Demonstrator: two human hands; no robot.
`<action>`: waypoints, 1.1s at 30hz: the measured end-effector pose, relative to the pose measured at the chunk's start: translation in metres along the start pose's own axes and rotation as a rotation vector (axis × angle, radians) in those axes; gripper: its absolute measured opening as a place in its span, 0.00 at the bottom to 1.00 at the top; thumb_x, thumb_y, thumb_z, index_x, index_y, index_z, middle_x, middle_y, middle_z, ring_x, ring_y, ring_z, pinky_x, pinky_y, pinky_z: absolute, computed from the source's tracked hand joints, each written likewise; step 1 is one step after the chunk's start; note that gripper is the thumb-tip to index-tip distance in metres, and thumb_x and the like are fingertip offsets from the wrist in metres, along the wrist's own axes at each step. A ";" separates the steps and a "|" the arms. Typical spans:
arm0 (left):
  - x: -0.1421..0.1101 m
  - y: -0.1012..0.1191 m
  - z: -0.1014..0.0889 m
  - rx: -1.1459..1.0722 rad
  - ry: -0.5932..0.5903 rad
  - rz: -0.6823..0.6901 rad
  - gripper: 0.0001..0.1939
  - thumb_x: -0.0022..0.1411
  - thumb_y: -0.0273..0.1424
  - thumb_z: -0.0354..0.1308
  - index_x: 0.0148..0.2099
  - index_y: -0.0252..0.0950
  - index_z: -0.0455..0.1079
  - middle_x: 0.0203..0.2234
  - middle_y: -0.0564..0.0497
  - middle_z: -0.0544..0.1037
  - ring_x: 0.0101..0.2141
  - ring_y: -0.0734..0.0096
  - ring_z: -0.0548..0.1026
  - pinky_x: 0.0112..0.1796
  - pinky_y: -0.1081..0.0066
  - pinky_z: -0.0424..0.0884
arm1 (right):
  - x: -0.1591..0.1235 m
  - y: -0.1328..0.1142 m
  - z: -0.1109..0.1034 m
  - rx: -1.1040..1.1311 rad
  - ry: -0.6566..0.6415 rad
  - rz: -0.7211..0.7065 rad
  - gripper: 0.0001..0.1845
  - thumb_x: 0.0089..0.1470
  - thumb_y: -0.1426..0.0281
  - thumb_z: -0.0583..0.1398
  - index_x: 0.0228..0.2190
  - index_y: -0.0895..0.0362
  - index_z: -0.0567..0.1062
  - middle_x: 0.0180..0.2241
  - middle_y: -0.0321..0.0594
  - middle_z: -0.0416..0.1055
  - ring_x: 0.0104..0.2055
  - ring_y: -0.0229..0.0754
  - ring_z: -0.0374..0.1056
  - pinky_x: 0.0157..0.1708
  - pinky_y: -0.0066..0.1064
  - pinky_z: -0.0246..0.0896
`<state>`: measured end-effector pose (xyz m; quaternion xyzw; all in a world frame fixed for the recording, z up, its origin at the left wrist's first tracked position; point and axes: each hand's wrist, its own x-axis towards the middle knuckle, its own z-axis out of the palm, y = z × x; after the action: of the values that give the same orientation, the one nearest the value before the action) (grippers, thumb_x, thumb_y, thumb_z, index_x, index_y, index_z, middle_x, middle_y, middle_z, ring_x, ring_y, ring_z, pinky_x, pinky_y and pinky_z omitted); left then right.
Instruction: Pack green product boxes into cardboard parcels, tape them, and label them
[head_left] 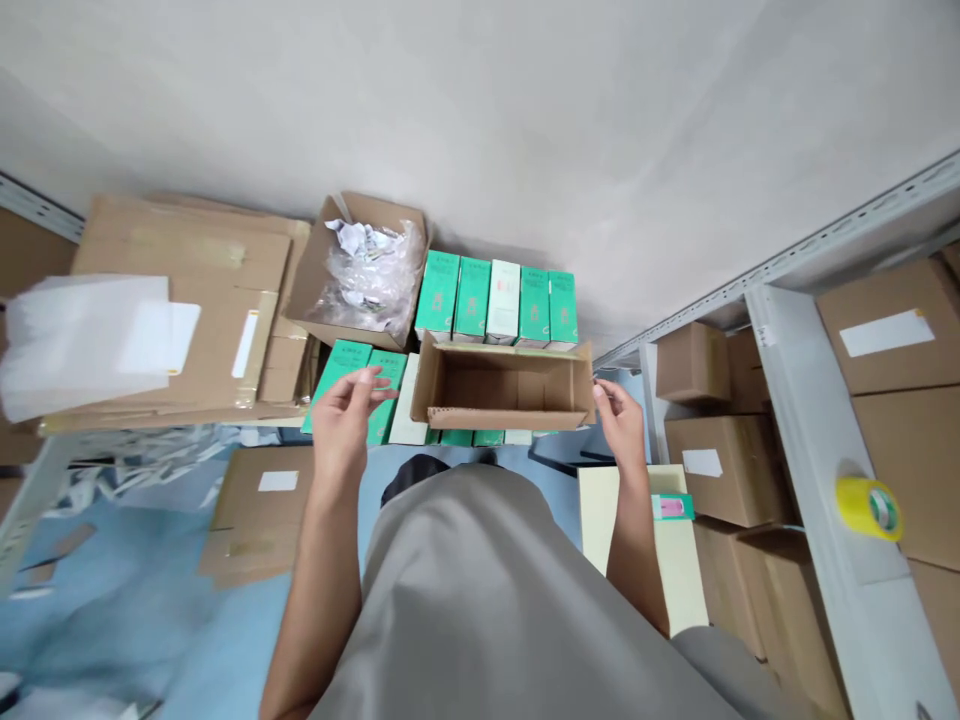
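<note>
An open cardboard box (510, 385), long and narrow with nothing inside, sits in front of me at the shelf's front edge among green and white cartons. To its left, my left hand (346, 415) is open, fingers spread above green cartons (349, 358) and apart from the box. My right hand (621, 415) is at the box's right end, its fingers loosely bent and apart. Its thumb and index fingertips come right up to the end flap; whether they touch it I cannot tell. Behind the box stands a row of green cartons (471, 298) with a white carton (503, 300) among them.
Flattened cardboard (180, 290) lies stacked at left under white sheets (90, 340). A carton of bubble wrap (371, 275) stands beside it. At right, yellow tape (868, 508) rests on a metal rack (817, 430) near brown boxes (731, 465). More cardboard (259, 510) is on the floor.
</note>
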<state>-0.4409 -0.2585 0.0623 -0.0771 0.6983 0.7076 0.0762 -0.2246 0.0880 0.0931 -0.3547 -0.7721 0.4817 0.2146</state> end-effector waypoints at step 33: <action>0.153 0.075 -0.025 0.059 -0.287 0.062 0.08 0.55 0.38 0.72 0.35 0.41 0.87 0.33 0.48 0.85 0.42 0.56 0.84 0.51 0.57 0.81 | -0.071 -0.094 0.087 -0.442 0.511 -0.003 0.32 0.70 0.40 0.61 0.50 0.55 0.85 0.55 0.56 0.83 0.59 0.58 0.80 0.64 0.56 0.73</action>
<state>-0.6061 -0.2842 0.1020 0.0485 0.7027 0.6925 0.1556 -0.2685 -0.0440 0.1392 -0.5008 -0.7795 0.1980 0.3199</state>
